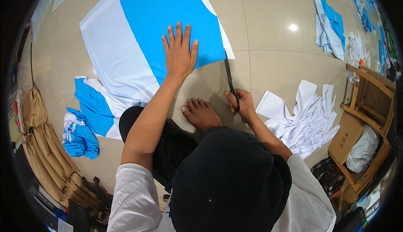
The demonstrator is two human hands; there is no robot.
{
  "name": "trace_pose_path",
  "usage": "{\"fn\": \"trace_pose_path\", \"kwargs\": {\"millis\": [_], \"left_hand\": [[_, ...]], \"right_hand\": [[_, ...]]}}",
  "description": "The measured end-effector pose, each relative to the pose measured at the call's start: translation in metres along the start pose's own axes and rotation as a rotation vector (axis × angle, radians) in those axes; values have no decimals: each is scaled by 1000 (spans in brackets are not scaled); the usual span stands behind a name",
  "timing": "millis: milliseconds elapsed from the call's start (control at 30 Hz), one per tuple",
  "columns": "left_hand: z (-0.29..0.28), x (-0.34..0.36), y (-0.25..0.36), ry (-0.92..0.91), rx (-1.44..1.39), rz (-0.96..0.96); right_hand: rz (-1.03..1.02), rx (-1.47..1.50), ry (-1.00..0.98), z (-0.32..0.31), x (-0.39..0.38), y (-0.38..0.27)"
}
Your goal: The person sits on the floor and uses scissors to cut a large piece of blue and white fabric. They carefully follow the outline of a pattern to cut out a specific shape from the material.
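Spread over the tiled floor in front of me is a large fabric panel [142, 17], bright blue beside a pale, whitish part. My left hand [179, 57] lies flat on the blue part with its fingers spread. Black scissors [229, 75] are gripped by the handles in my right hand [244, 103]. Their blades point away from me and reach the panel's right corner, where a narrow white strip [228, 43] runs along the blue edge. Whether the blades are closed I cannot make out. My bare foot [201, 113] rests just short of the panel's near edge.
A heap of white fabric scraps [304, 125] lies to my right. Crumpled blue-and-white cloth [82, 133] is at my left, and another folded piece [329, 24] lies far right. A wooden frame [367, 83] with a cardboard box [346, 139] stands right; brown wrapped bundles [48, 156] stand left.
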State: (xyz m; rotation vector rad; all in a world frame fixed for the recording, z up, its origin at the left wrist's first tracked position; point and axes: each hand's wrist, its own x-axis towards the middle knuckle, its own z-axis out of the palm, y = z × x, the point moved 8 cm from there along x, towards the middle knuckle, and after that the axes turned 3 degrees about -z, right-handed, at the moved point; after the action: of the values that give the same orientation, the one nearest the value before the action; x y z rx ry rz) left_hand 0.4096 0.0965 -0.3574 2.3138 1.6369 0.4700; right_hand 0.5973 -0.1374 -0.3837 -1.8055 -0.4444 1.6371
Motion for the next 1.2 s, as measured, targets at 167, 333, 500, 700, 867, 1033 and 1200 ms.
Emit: {"fn": "trace_pose_path", "kwargs": {"millis": [167,333,500,700,867,1033,1200], "left_hand": [[-1,0,0,0,-7,2],[-1,-1,1,7,1,2],[-1,0,1,7,-2,2],[-1,0,1,5,3,-4],[-1,0,1,-1,8,-8],[0,0,0,-6,8,-12],[0,0,1,-8,12,-9]], "right_hand": [[11,-18,-6,1,-1,0],[8,-33,5,1,-4,-4],[8,-34,13,-2,-3,-1],[-8,-41,12,-2,-3,-1],[-11,-39,8,-3,-2,2],[-3,-35,-3,-1,-3,0],[12,-47,13,-2,-4,-1]]}}
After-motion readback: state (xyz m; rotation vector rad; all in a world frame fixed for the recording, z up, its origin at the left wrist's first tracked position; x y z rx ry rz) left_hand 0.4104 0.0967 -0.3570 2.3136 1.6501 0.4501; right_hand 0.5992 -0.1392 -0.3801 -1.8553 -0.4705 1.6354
